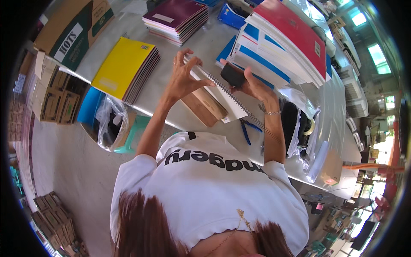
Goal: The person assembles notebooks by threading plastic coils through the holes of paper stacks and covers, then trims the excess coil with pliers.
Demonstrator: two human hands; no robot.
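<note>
My left hand (183, 81) spans the end of a white-paged spiral notebook (233, 108), fingers at its far end and thumb near the coil. A long wire coil (242, 104) runs along the notebook's edge and trails past it toward my right forearm. Close to the coil is my right hand (255, 87), thumb raised. A black, rounded piece (233, 76) covers most of its fingers; whether it is worn or gripped I cannot tell. Wooden blocks (203, 107) lie beside the notebook, on my side. Blue-handled pliers (250, 130) rest near the notebook's lower end.
Yellow notebooks (124, 70) are stacked at the left table edge, maroon ones (175, 19) farther back. A tall stack of red-covered spiral notebooks (295, 36) stands at right. A lined bin (109, 120) sits below the left edge. A cardboard box (70, 34) is far left.
</note>
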